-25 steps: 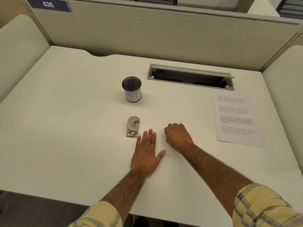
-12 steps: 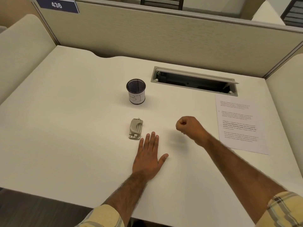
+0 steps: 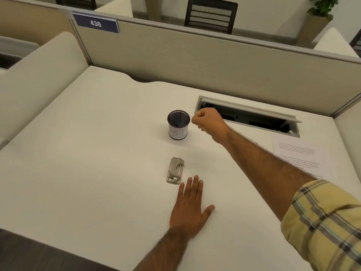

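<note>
A black mesh cup (image 3: 178, 124) with a white label stands upright in the middle of the white desk (image 3: 88, 163). My right hand (image 3: 208, 121) hovers just right of the cup's rim with its fingers curled into a fist; nothing shows inside it. A small grey metal punch-like device (image 3: 175, 170) lies flat on the desk nearer to me. My left hand (image 3: 189, 208) rests flat on the desk, fingers straight, with its fingertips just below and right of the device, apart from it.
An open cable slot (image 3: 248, 114) is set into the desk at the back right. A printed sheet of paper (image 3: 298, 159) lies at the right. Beige partitions (image 3: 195, 61) wall the desk at the back and sides, with a sign reading 436 (image 3: 95, 23).
My right hand has lifted off the desk as a fist and moved forward and left, up to the cup's rim. My left hand and the device have stayed put.
</note>
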`<state>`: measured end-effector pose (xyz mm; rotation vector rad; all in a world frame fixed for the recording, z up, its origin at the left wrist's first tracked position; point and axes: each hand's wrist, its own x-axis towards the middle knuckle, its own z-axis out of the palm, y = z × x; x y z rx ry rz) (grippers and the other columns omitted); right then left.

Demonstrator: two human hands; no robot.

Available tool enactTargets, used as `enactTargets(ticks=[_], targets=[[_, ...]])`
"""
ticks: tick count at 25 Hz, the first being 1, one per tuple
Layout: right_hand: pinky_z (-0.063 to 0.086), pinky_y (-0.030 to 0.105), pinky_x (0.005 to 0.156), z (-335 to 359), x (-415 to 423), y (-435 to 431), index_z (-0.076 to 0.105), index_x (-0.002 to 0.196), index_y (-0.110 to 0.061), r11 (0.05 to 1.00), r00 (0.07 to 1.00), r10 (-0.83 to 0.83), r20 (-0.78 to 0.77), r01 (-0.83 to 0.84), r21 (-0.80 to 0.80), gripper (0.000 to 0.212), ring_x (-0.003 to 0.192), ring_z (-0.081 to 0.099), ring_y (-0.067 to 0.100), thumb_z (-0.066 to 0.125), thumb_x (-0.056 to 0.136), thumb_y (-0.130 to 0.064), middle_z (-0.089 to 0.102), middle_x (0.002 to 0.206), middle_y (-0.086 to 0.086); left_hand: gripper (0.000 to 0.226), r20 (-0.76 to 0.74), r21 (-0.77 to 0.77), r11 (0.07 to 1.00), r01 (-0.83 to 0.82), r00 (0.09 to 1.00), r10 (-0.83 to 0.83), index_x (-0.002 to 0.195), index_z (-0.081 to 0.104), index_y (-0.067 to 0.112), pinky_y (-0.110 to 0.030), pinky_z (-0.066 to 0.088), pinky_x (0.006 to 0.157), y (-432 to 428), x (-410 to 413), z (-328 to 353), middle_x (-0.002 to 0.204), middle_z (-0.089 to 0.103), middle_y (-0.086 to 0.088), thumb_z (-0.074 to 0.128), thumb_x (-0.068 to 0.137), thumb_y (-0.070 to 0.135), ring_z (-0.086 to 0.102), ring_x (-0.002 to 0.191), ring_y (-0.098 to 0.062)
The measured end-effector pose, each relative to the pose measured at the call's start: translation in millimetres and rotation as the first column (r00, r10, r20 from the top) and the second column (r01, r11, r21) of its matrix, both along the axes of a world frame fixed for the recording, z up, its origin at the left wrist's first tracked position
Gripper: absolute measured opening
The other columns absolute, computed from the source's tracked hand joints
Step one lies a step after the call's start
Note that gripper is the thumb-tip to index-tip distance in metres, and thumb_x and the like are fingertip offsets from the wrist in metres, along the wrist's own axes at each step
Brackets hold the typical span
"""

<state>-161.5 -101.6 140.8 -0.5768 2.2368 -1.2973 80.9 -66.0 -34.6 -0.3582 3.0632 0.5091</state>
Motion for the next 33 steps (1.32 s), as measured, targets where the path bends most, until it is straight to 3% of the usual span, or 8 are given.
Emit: enactTargets(ticks=[6, 8, 13, 17, 22, 27, 30, 33], targets=[[0.046, 0.036, 0.055, -9.1, -22.8, -54.5, 0.062, 0.071, 0.012, 0.979, 0.972, 0.065, -0.225, -0.019, 0.203, 0.014, 0.058, 0.051, 0.023, 0.063, 0.075, -0.002, 0.059, 0.066, 0.02, 0.081, -0.009, 0.001, 1.0, -0.002, 1.0, 0.002, 0.163, 0.016, 0.011, -0.046, 0.005, 0.122, -3.0, -0.1, 5.5, 0.172, 0.004, -0.007, 0.023, 0.104, 0.066, 0.003, 0.159, -0.027], [0.053, 0.038, 0.057, -15.8, -24.1, -62.7, 0.067, 0.076, 0.005, 0.955, 0.945, 0.105, -0.31, -0.008, 0.297, 0.011, 0.059, 0.059, 0.021, 0.064, 0.076, -0.005, 0.07, 0.071, 0.016, 0.081, -0.019, 0.004, 1.0, 0.001, 1.0, -0.001, 0.163, 0.015, 0.011, -0.045, 0.002, 0.122, -3.9, -0.5, 6.3, 0.172, 0.001, -0.006, 0.021, 0.103, 0.066, 0.0, 0.158, -0.027], [0.045, 0.03, 0.059, -25.9, -26.7, -70.9, 0.065, 0.078, -0.014, 0.898, 0.876, 0.232, -0.424, -0.025, 0.439, 0.006, 0.07, 0.062, 0.02, 0.061, 0.081, -0.01, 0.07, 0.078, 0.003, 0.083, -0.033, 0.064, 0.998, -0.002, 0.999, 0.004, 0.163, -0.001, 0.016, -0.044, -0.007, 0.123, -4.0, -0.4, 5.0, 0.171, -0.016, 0.0, 0.015, 0.102, 0.069, -0.019, 0.157, -0.02], [0.044, 0.028, 0.06, -26.5, -32.0, -72.9, 0.067, 0.08, -0.015, 0.902, 0.862, 0.238, -0.447, -0.027, 0.43, 0.006, 0.075, 0.063, 0.019, 0.064, 0.084, -0.011, 0.07, 0.08, 0.0, 0.083, -0.032, 0.054, 0.999, -0.005, 0.999, 0.006, 0.163, 0.001, 0.015, -0.044, -0.006, 0.123, -4.0, -0.3, 4.7, 0.171, -0.013, -0.001, 0.013, 0.102, 0.069, -0.016, 0.157, -0.023], [0.038, 0.028, 0.053, -23.6, -37.1, -72.1, 0.063, 0.077, -0.016, 0.901, 0.858, 0.258, -0.445, -0.047, 0.431, 0.016, 0.061, 0.056, 0.011, 0.076, 0.083, -0.023, 0.064, 0.072, -0.006, 0.081, -0.034, 0.026, 1.0, -0.004, 0.999, 0.005, 0.163, 0.007, 0.014, -0.044, -0.003, 0.123, -3.9, -0.2, 4.7, 0.172, -0.007, -0.004, 0.016, 0.103, 0.067, -0.009, 0.158, -0.025], [0.051, 0.036, 0.07, -19.6, -32.9, -70.1, 0.068, 0.085, -0.011, 0.886, 0.829, 0.338, -0.446, -0.122, 0.447, 0.02, 0.085, 0.063, 0.024, 0.052, 0.097, -0.017, 0.07, 0.09, 0.003, 0.081, -0.023, 0.017, 1.0, -0.007, 1.0, 0.007, 0.163, 0.009, 0.013, -0.045, 0.0, 0.122, -4.7, -0.3, 4.3, 0.172, -0.004, -0.004, 0.018, 0.103, 0.067, -0.005, 0.159, -0.025], [0.039, 0.034, 0.059, -10.2, -21.3, -55.0, 0.051, 0.064, -0.017, 0.948, 0.878, 0.229, -0.42, -0.103, 0.302, 0.041, 0.066, 0.051, 0.02, 0.047, 0.102, -0.033, 0.055, 0.066, -0.003, 0.08, -0.017, 0.011, 1.0, -0.012, 1.0, 0.012, 0.163, 0.013, 0.012, -0.045, 0.003, 0.122, -4.9, -0.2, 2.2, 0.173, 0.002, -0.005, 0.02, 0.104, 0.066, 0.001, 0.159, -0.025], [0.05, 0.036, 0.077, -20.6, -4.5, -11.5, 0.072, 0.093, -0.014, 0.976, 0.882, 0.147, -0.447, -0.057, 0.209, 0.033, 0.086, 0.063, 0.02, 0.045, 0.104, -0.031, 0.071, 0.091, 0.003, 0.081, -0.021, -0.007, 1.0, -0.009, 1.0, 0.009, 0.163, 0.014, 0.011, -0.046, 0.004, 0.123, -6.3, -2.0, -1.0, 0.172, 0.002, -0.006, 0.022, 0.104, 0.065, 0.001, 0.159, -0.024]])
